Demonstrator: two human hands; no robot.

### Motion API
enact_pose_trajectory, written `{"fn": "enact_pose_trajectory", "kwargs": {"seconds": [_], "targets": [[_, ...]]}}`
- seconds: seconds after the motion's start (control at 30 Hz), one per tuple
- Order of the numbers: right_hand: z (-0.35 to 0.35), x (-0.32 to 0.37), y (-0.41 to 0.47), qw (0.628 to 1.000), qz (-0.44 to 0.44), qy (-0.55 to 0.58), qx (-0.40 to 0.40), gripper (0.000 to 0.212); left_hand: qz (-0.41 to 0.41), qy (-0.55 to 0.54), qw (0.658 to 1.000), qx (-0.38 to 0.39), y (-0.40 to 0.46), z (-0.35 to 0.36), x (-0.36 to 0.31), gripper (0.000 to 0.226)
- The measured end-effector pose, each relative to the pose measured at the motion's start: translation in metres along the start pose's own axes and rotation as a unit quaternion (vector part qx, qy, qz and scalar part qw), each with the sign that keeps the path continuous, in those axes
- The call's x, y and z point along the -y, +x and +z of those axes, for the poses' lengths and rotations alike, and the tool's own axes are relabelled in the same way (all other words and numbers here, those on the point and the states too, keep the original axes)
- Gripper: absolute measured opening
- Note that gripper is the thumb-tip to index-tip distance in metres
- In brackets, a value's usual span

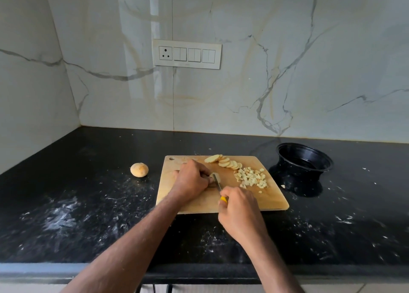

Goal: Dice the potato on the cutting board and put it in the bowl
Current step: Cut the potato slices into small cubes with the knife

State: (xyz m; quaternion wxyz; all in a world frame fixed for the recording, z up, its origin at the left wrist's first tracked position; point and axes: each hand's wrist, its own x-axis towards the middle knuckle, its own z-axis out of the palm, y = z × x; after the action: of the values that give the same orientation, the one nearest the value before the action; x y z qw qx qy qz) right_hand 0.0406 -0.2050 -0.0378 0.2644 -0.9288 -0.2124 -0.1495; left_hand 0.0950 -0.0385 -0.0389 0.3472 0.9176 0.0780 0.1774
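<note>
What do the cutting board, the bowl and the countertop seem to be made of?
Cutting board: probably wood or bamboo, matte tan with faint grain.
Bowl: likely thin black plastic, glossy, with a ribbed wall.
Countertop: seemingly polished black stone, reflective, dusted with white smears.

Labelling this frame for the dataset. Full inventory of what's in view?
cutting board: 1, light wood, middle of counter
potato slices: one row, pale, far edge of board
potato dice: one pile, pale, right part of board
potato piece: 1, pale, under left fingers
knife: 1, yellow handle, cutting the piece
bowl: 1, black, right of board
potato half: 1, tan, left of board
counter: 1, black, speckled
switch panel: 1, white, wall
left hand: holds piece
right hand: grips knife
</note>
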Motion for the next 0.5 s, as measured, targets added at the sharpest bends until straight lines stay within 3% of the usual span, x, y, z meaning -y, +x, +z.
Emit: {"fn": "enact_pose_trajectory", "kwargs": {"seconds": [0.17,0.37,0.5], "targets": [[-0.022,-0.015,-0.015,0.999,0.031,0.038,0.017,0.016,-0.001,-0.004,1.0,0.005,-0.003,-0.001,-0.002,0.015],[-0.03,-0.019,-0.001,0.994,0.037,0.08,-0.069,0.007,-0.006,-0.04,0.999,0.0,-0.005,-0.004,-0.001,0.011],[-0.01,-0.007,0.015,0.993,0.026,0.099,-0.061,0.014,-0.007,-0.044,0.999,0.005,-0.003,-0.005,0.0,0.012]]}}
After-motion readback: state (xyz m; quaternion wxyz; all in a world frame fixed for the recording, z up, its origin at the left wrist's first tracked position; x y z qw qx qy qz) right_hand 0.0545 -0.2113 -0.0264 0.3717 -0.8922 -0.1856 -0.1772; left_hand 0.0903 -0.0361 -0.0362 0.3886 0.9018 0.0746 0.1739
